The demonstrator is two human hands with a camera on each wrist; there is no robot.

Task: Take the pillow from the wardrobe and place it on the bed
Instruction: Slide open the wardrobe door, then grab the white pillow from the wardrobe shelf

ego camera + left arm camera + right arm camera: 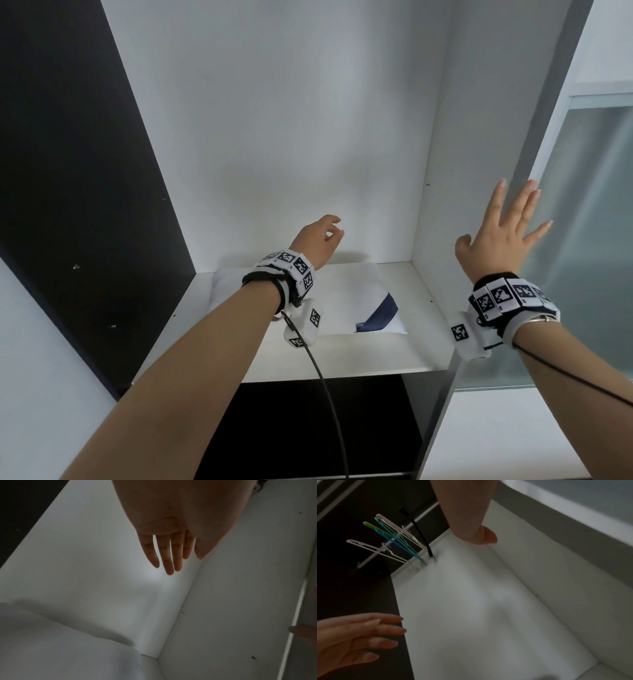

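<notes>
A white pillow (349,301) with a navy stripe at one corner lies flat on the wardrobe shelf (359,356). It also fills the lower left of the left wrist view (51,649). My left hand (334,229) hovers inside the compartment just above the pillow's far edge, fingers (168,555) loosely extended and holding nothing. My right hand (507,222) is raised with fingers spread in front of the front edge of the wardrobe's right side panel (479,137). It is empty. Only its palm and thumb (471,531) show in the right wrist view.
A dark panel (68,171) bounds the compartment on the left, and frosted glass (589,240) stands to the right. Below the shelf is a dark opening (308,428). Several coloured hangers (393,539) hang on a rail. A black cable (329,394) trails from my left wrist.
</notes>
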